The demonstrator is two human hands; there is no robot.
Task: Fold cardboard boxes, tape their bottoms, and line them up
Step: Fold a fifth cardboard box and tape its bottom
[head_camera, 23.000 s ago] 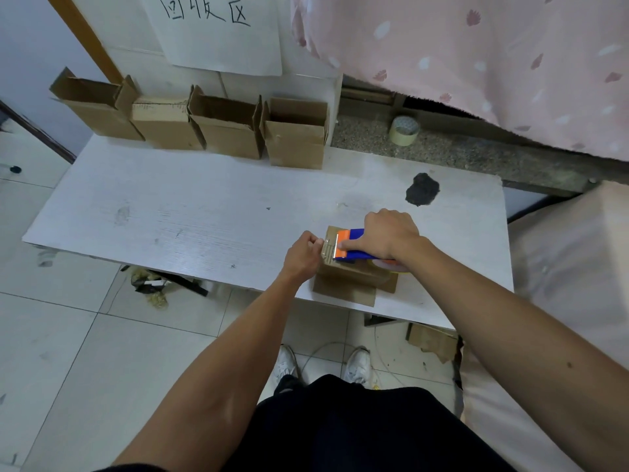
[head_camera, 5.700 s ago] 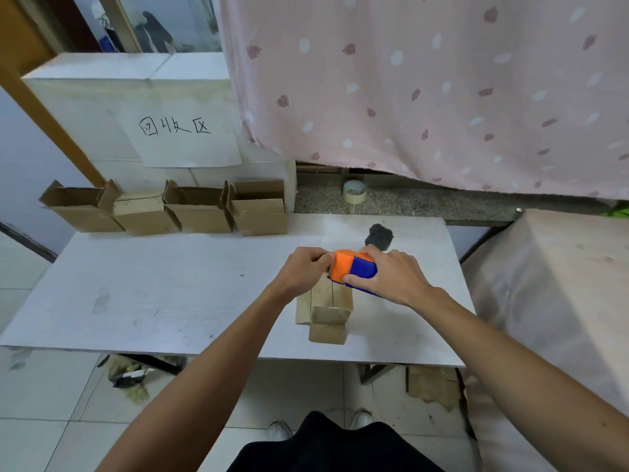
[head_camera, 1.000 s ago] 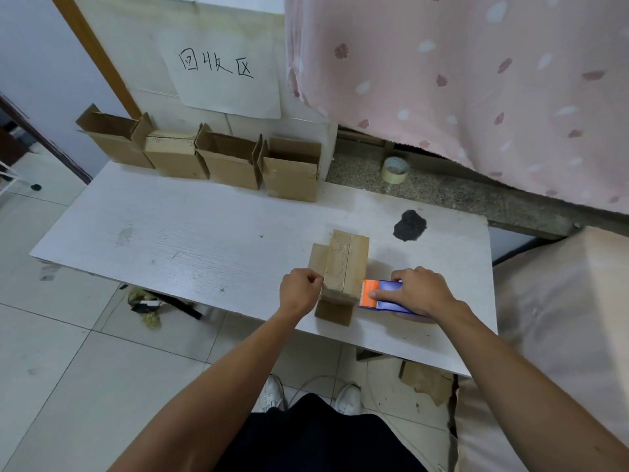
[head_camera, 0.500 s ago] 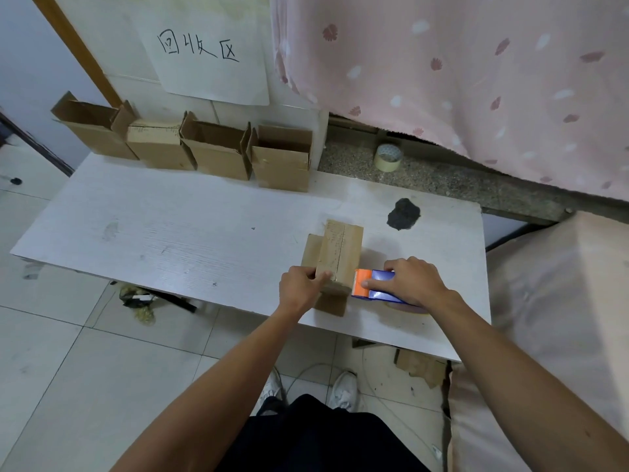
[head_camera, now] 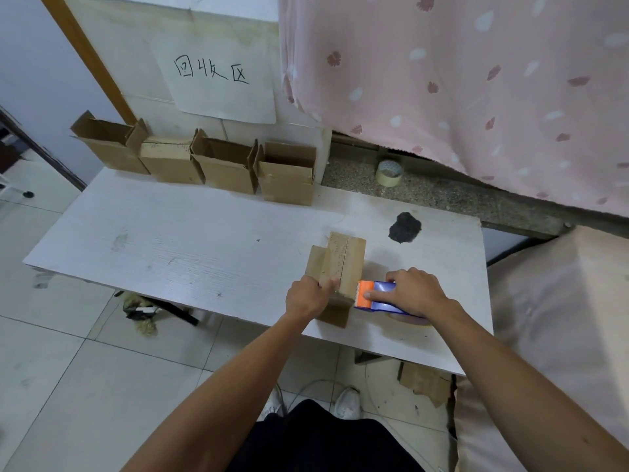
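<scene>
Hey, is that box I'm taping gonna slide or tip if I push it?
The box probably slides easily: small, light-looking cardboard on a smooth white table. It may wobble or tip, since it rests on splayed flaps.

Both bare forearms are slanting in from the bottom of the view, passing above the near edge of the counter (head_camera: 204, 240) and pointing toward each other over its near right part. The left hand (head_camera: 308, 296) is gripping the near end of the cardboard box (head_camera: 343, 264), knuckles up, with fingers curled against its left side and one digit lying on its top face. The right hand (head_camera: 413, 292) is sitting palm down just to the right, holding the tape dispenser (head_camera: 377, 296) from above, its index finger stretching along the dispenser toward the orange front. The hands are sitting level, near each other but not touching.
</scene>
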